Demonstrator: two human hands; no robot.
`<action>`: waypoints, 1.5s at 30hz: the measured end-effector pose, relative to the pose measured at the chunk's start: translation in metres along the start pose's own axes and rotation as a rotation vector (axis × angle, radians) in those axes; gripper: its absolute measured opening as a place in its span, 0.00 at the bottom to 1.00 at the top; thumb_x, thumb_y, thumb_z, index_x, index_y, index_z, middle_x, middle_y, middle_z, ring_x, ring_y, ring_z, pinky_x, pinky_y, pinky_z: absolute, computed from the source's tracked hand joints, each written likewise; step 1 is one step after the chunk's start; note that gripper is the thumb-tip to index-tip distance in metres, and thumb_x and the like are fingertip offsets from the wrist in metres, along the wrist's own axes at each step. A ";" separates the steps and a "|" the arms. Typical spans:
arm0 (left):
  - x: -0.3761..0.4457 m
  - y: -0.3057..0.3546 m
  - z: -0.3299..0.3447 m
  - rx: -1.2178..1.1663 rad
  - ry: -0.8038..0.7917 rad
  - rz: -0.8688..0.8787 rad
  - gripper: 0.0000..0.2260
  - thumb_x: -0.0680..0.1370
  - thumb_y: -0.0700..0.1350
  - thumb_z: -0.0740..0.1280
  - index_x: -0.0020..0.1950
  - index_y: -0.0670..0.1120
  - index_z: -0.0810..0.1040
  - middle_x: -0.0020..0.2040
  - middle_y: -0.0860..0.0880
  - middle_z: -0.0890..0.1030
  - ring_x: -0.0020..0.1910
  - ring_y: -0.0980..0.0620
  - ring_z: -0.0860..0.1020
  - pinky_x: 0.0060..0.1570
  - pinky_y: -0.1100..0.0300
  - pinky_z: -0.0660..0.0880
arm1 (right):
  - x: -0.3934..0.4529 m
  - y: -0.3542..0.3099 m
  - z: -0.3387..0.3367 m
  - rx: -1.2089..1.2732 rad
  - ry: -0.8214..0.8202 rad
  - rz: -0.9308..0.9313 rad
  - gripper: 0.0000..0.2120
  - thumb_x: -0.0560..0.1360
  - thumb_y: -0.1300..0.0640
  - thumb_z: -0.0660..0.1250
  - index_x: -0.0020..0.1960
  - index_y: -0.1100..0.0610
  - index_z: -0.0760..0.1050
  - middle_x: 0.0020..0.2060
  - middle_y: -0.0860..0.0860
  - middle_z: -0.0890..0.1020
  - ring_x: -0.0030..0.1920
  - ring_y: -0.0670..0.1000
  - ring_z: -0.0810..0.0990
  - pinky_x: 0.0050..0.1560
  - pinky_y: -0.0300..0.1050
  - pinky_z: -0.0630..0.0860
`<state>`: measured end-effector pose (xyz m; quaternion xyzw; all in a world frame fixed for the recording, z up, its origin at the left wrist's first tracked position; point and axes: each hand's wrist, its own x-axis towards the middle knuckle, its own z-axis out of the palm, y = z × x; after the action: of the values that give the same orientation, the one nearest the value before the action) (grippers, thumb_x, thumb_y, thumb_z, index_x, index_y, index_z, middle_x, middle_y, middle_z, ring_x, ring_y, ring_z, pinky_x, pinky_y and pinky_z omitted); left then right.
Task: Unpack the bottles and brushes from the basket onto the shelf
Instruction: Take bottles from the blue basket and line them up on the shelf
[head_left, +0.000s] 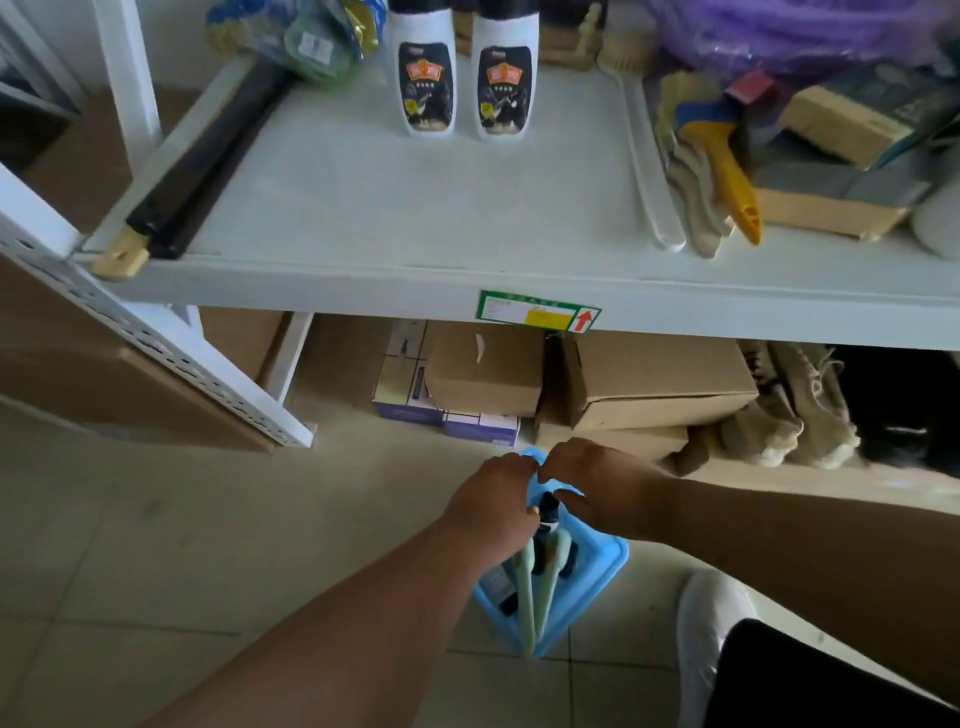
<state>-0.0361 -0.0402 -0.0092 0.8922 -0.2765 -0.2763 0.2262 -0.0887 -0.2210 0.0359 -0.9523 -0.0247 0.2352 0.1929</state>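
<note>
A blue basket (602, 558) stands on the floor below the shelf. Two pale green long-handled brushes (527, 592) lie in it beside dark-capped bottles (549, 512). Both hands reach down into the basket. My left hand (493, 499) covers its left side with fingers curled; its grip is hidden. My right hand (592, 483) hovers over the far end, fingers bent toward a bottle's dark cap. Two white bottles (423, 67) with dark labels stand upright at the back of the white shelf (363, 208).
On the shelf, a black roll (208, 150) lies along the left edge. Brushes, gloves and a yellow-handled tool (727, 176) pile up on the right. Cardboard boxes (649, 384) and shoes (795, 410) sit under the shelf. A white shoe (706, 623) is beside the basket.
</note>
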 end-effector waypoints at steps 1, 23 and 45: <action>0.004 0.001 0.006 -0.012 -0.017 -0.016 0.20 0.78 0.44 0.71 0.70 0.49 0.79 0.65 0.46 0.84 0.66 0.43 0.81 0.66 0.47 0.80 | 0.004 0.006 0.005 0.003 -0.003 0.018 0.18 0.82 0.54 0.65 0.71 0.45 0.76 0.69 0.47 0.76 0.67 0.50 0.77 0.66 0.47 0.75; 0.031 0.000 0.039 -0.016 -0.079 -0.127 0.17 0.83 0.45 0.70 0.73 0.51 0.80 0.66 0.48 0.85 0.67 0.45 0.82 0.68 0.49 0.79 | 0.024 0.037 0.036 0.107 -0.007 0.060 0.16 0.79 0.53 0.69 0.66 0.48 0.78 0.64 0.47 0.80 0.64 0.50 0.77 0.65 0.50 0.76; -0.060 0.077 -0.195 -0.201 0.335 0.112 0.13 0.74 0.45 0.80 0.58 0.53 0.87 0.49 0.55 0.90 0.44 0.59 0.85 0.42 0.76 0.73 | -0.035 -0.091 -0.130 0.425 0.420 -0.041 0.23 0.65 0.48 0.75 0.61 0.40 0.79 0.42 0.38 0.84 0.41 0.35 0.81 0.43 0.30 0.76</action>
<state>0.0147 -0.0118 0.2006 0.8819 -0.2553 -0.1372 0.3718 -0.0557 -0.1879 0.1919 -0.9177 0.0465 0.0289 0.3936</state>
